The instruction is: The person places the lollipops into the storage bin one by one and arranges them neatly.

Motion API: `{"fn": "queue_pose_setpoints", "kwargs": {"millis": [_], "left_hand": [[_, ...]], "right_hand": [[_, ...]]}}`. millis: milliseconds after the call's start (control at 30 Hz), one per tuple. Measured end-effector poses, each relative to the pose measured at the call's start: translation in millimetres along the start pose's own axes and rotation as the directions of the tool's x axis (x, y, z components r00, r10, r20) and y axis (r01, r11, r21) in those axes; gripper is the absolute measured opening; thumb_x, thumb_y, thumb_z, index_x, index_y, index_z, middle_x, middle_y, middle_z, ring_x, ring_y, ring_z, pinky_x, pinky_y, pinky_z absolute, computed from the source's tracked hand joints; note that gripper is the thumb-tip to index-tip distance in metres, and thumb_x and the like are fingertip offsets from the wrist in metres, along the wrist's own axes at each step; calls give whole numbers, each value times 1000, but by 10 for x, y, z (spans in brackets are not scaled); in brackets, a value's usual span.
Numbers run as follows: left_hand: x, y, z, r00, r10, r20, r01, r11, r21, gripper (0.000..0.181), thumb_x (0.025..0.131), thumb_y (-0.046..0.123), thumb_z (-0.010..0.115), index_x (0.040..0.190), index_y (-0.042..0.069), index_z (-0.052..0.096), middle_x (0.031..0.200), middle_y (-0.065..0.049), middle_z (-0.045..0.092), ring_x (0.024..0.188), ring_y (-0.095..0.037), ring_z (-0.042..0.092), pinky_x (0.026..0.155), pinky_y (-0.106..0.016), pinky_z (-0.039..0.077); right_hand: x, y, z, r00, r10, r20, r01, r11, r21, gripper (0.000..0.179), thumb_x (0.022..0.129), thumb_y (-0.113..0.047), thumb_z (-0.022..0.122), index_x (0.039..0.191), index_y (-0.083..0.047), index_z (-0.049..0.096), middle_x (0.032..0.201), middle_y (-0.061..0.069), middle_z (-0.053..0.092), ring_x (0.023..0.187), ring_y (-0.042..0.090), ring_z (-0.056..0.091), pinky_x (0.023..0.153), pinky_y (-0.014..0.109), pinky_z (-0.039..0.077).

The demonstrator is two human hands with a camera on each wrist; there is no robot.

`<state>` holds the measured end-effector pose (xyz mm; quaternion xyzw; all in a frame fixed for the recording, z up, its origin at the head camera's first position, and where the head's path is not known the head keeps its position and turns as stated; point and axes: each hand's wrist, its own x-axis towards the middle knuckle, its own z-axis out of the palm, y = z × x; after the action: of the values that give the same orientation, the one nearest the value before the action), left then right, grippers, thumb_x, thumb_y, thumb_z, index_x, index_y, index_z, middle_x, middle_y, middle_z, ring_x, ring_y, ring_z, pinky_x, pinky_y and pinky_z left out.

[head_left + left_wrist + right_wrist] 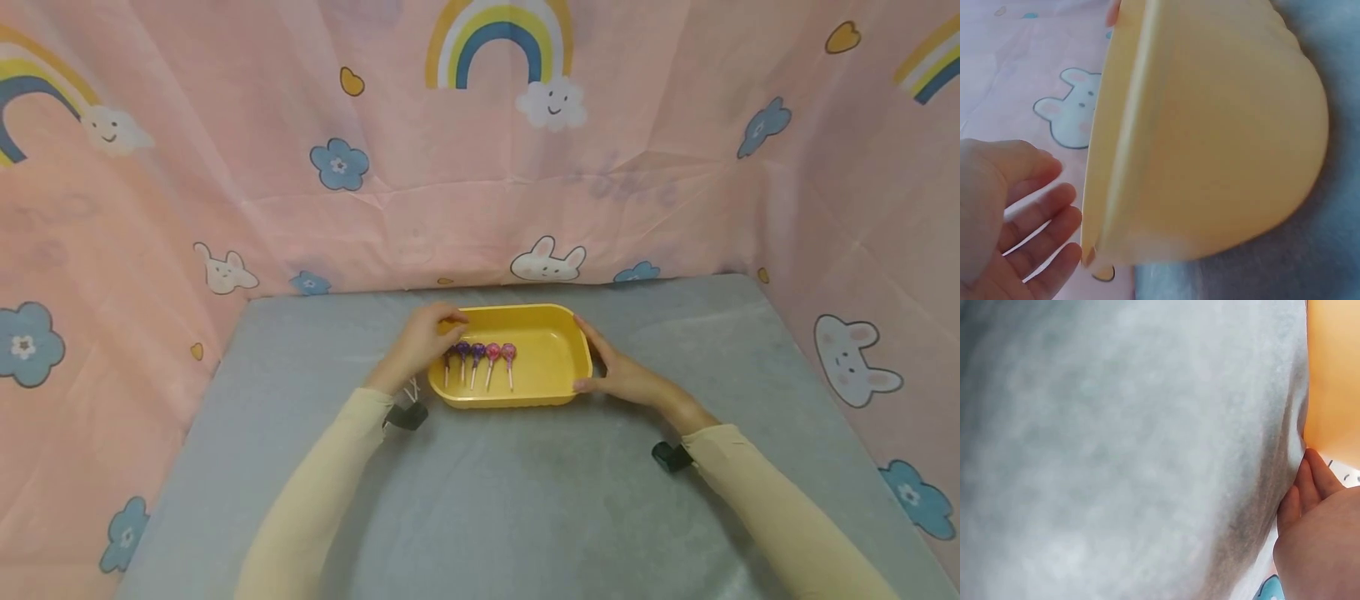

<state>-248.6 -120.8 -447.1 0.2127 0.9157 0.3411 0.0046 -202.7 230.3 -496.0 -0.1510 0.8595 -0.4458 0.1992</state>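
Observation:
A yellow plastic tray [551, 354] lies toward the back of the table. Several lollipops [492, 353] stand out in a row on its left half, purple heads at the left and pink ones at the right, with sticks toward the front. My left hand [420, 337] is over the tray's left end, thumb and index finger above the leftmost lollipops. In the left wrist view its fingers [1047, 234] are loosely bent at the rim, nothing held between them. My right hand [626, 377] holds the right end, thumb at the front corner and fingers along the back corner.
Thin white sticks [412, 389] show beside the left wrist, outside the tray, partly hidden by the arm. Grey cloth covers the table [510, 500]. A pink printed curtain [420, 225] hangs behind it and along both sides.

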Motion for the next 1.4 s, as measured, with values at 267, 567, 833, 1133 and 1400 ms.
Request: {"fn": "queue_pose_setpoints", "kwargs": {"millis": [267, 567, 833, 1133, 1400], "left_hand": [[-222, -174, -168, 994, -61, -86, 49, 989, -136, 21, 97, 21, 64, 110, 6, 72, 112, -10, 72, 111, -28, 64, 105, -46, 49], [-474, -420, -332, 981, -115, -159, 93, 986, -138, 21, 96, 14, 63, 112, 4, 71, 112, -14, 71, 104, -29, 65, 94, -44, 53], [-694, -654, -311, 966, -168, -195, 149, 983, -110, 19, 93, 14, 66, 108, 4, 73, 94, -13, 69, 83, -21, 61, 71, -23, 50], [-889, -843, -195, 951, -244, -188, 229, 969, -98, 22, 90, 21, 72, 109, 9, 72, 88, -10, 66, 76, -16, 55, 64, -23, 44], [-924, -905, -162, 943, -296, -150, 287, 955, -76, 32, 94, 30, 68, 119, 9, 66, 89, -9, 67, 75, -17, 57, 63, -25, 46]], "right_hand": [[20, 11, 5, 1000, 14, -5, -14, 1000, -8, 108, 88, -34, 74, 157, -42, -9, 170, 5, -6, 156, 39, -2, 119, 71, 7], [31, 47, 4, 1000, -7, -4, 7, 1000, 13, 107, 89, -32, 74, 156, -45, -8, 169, 3, -6, 156, 38, -3, 119, 71, 5], [36, 42, 10, 1000, -4, 0, 4, 1000, 11, 108, 89, -31, 74, 156, -45, -9, 169, 3, -7, 156, 38, -3, 119, 70, 6], [36, 27, 14, 1000, 24, -4, -24, 1000, -12, 108, 89, -35, 74, 156, -43, -10, 169, 3, -7, 156, 38, -2, 119, 70, 7], [26, 14, 16, 1000, 22, -3, -22, 1000, -7, 108, 89, -34, 73, 159, -35, -9, 169, 4, -8, 155, 39, -3, 118, 72, 8]]}}
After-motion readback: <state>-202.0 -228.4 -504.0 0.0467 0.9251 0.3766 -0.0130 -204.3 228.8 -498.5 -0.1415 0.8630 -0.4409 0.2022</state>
